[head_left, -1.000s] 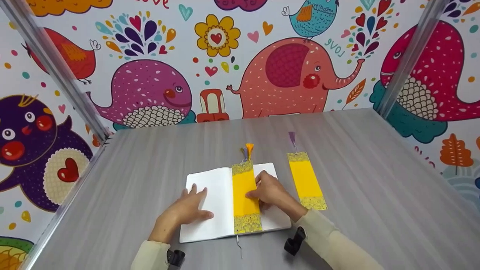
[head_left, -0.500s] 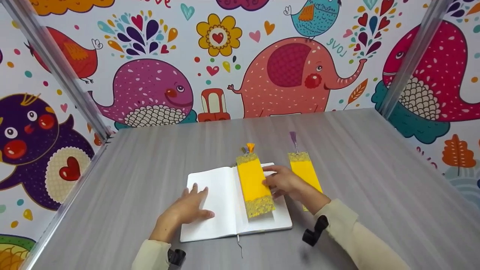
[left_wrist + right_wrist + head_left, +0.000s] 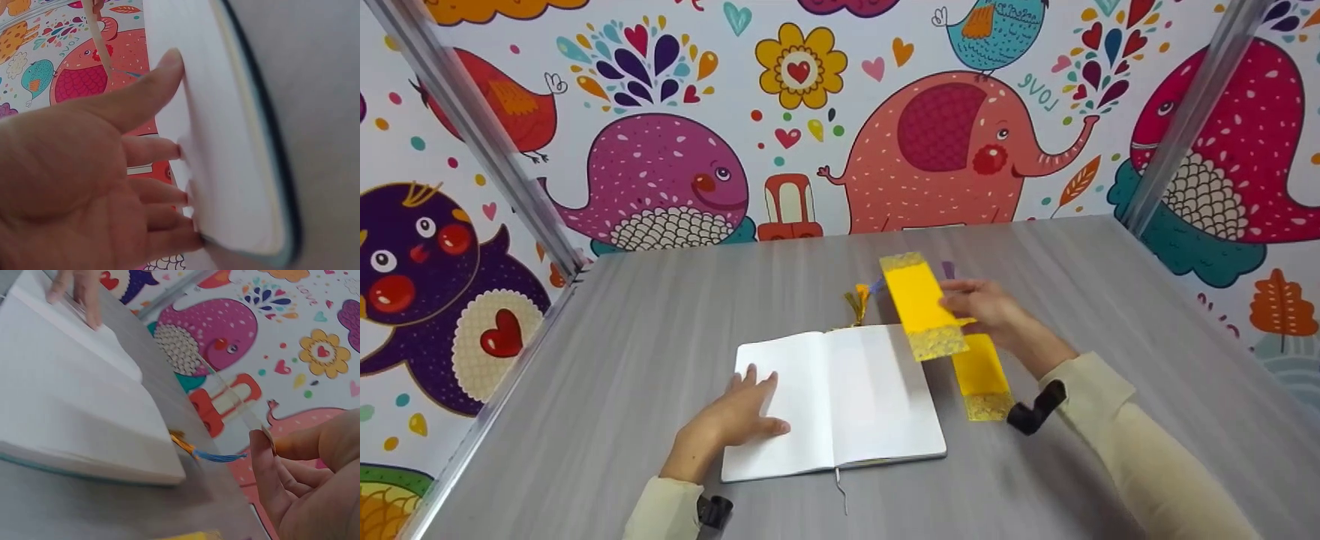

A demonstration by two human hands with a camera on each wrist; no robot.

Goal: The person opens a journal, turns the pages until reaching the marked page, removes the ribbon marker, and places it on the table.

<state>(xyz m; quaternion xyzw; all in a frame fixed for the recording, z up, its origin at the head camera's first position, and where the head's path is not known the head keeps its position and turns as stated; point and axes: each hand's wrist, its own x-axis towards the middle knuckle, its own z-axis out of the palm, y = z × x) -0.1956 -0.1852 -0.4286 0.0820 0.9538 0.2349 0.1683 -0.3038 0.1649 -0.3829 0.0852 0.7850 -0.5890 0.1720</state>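
An open notebook (image 3: 881, 397) with blank white pages lies on the table. My left hand (image 3: 746, 412) rests on its left page with straight, spread fingers, as the left wrist view also shows. Above and right of the notebook, my right hand (image 3: 990, 307) pinches a yellow bookmark (image 3: 919, 300) by its right edge, between thumb and fingers. This bookmark has patterned gold ends and a blue tassel (image 3: 219, 457); the right wrist view shows it nearly edge-on. Beneath that hand, a second yellow bookmark (image 3: 981, 371) lies on the table, its upper part hidden.
An orange tassel (image 3: 862, 300) and an olive one stick out past the notebook's top edge. A thin ribbon (image 3: 841, 491) trails from its bottom edge. The grey table (image 3: 622, 337) meets printed walls at the back and sides.
My right hand has lifted the held bookmark off the right page and carried it right and away from me, over the second bookmark. The left hand has stayed put.
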